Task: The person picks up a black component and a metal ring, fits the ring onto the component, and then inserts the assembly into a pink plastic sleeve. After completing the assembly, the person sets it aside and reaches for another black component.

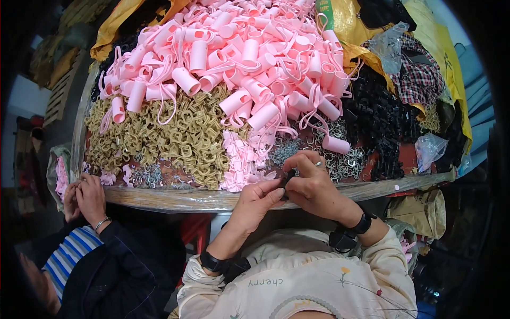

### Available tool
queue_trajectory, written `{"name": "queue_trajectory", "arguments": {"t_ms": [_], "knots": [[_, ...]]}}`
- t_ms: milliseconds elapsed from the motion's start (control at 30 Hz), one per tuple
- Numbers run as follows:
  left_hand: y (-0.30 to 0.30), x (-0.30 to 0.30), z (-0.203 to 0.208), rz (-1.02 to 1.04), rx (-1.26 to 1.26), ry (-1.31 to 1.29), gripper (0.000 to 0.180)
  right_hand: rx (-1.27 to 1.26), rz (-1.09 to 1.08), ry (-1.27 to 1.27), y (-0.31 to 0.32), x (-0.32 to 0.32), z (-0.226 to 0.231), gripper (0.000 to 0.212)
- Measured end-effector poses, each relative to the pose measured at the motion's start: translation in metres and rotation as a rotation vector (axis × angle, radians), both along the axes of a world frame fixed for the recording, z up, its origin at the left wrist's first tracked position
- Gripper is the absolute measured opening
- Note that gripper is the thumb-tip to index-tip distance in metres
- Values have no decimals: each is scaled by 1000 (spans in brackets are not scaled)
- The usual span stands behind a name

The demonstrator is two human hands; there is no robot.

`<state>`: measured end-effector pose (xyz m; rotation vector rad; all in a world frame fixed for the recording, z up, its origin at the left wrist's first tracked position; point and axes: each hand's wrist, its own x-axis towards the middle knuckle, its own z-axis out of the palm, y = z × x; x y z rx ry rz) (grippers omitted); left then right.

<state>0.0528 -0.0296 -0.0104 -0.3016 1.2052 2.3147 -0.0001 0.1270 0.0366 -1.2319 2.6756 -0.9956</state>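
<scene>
My left hand [256,204] and my right hand [317,187] meet over the table's front edge. Between their fingertips they pinch a small black plastic part [287,182], mostly covered by the fingers; its exact kind cannot be made out. Just beyond the hands lie a heap of small pink plastic pieces [238,159], tiny grey metal springs [287,151] and silvery metal hooks [348,161]. A pink tube with a strap [336,144] rests on the hooks. A pile of black plastic parts [385,133] lies to the right of them.
A large mound of pink strapped tubes [249,53] covers the table's back. Olive-gold plastic clips [159,135] are heaped at the left. The wooden table rim [175,199] is wrapped in clear film. At left, a co-worker's hands [91,196] are at the edge. A clear plastic bag [430,148] sits right.
</scene>
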Motion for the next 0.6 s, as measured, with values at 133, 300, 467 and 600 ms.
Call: {"name": "queue_trajectory", "arguments": {"t_ms": [133,300,467,600], "knots": [[3,-1,-1,-26,-24,-12,31,51,-21,11,2,1,0,13],[6,-1,-2,9,98,-100,29,-85,39,-51,11,-2,-12,13],[9,0,-7,21,154,-161,28,-150,53,-158,19,-4,-11,12],[10,0,-8,31,154,-188,28,-159,83,-203,22,-6,-8,12]]}}
